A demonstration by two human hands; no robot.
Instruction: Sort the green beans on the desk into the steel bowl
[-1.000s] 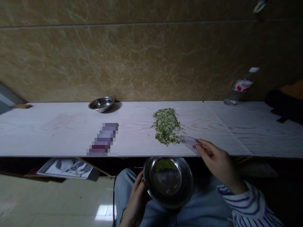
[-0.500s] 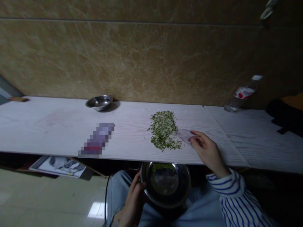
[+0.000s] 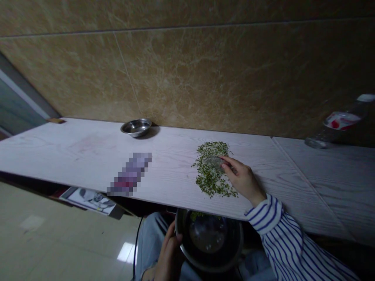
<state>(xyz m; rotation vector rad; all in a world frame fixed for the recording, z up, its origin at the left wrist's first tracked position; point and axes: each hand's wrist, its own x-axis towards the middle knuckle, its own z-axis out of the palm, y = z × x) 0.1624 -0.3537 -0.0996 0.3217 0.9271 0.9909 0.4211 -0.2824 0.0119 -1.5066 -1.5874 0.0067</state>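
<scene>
A pile of small green beans (image 3: 213, 168) lies on the white wooden tabletop (image 3: 88, 156). My right hand (image 3: 242, 180), in a blue-striped sleeve, rests on the right side of the pile, its fingers pinched on a thin clear plastic piece (image 3: 215, 162) that lies among the beans. Below the table's front edge, over my lap, my left hand (image 3: 168, 253) grips the left rim of a steel bowl (image 3: 209, 240). A few green beans sit at the bowl's far side, partly hidden by the table edge.
A second, empty steel bowl (image 3: 136, 127) stands at the back near the tiled wall. A blurred rectangular object (image 3: 129, 174) lies left of the beans. A plastic water bottle (image 3: 336, 121) lies at the far right. A printed sheet (image 3: 90, 200) lies below the table.
My right hand has moved from the table's front edge up and left into the bean pile, carrying the clear piece. The bowl stays in my left hand below the edge; the view has tilted.
</scene>
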